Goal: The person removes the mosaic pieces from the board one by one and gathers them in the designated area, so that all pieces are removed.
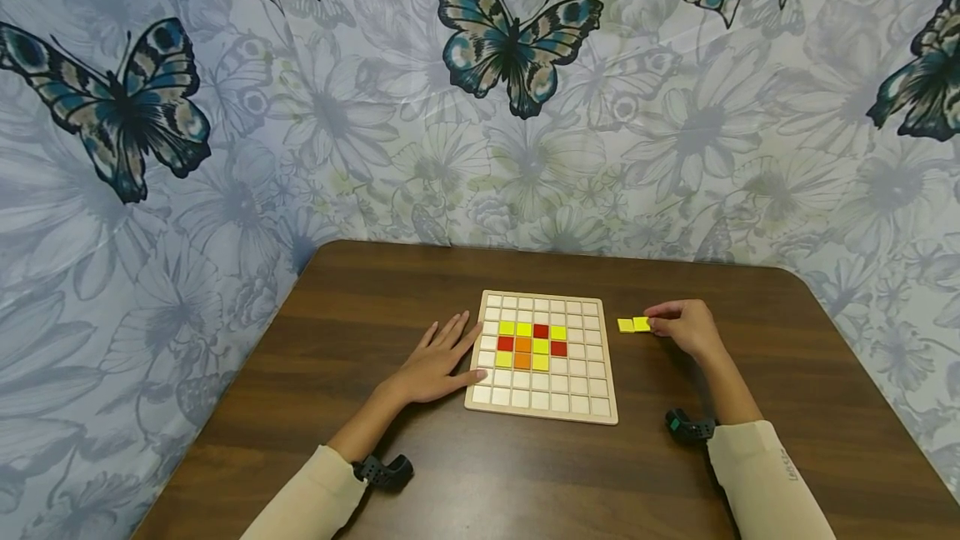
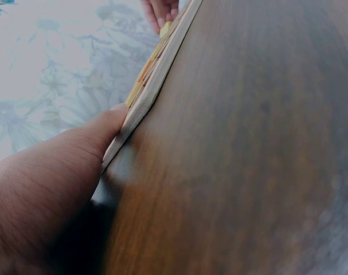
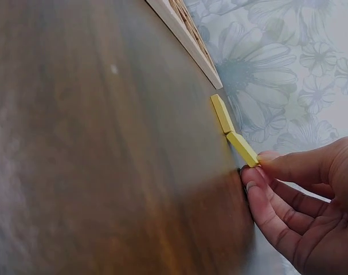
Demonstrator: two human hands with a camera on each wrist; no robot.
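A square wooden grid board [image 1: 542,417] lies on the table, with pale squares and a cluster of yellow, red and orange tiles [image 1: 522,345] near its middle. My left hand [image 1: 431,365] rests spread at the board's left side, its thumb [image 2: 108,123] touching the edge. Right of the board, two flat yellow tiles lie end to end. The nearer yellow tile [image 3: 243,150] is pinched at its end between the thumb and fingers of my right hand [image 1: 686,328]. Its neighbour, the other yellow tile [image 3: 222,113], lies on the tabletop closer to the board.
The brown wooden table [image 1: 540,473] has rounded far corners. Behind it hangs a pale flowered cloth [image 1: 450,190] with large blue butterflies. Dark bands with small devices sit on both wrists, by the cream sleeves [image 1: 765,473].
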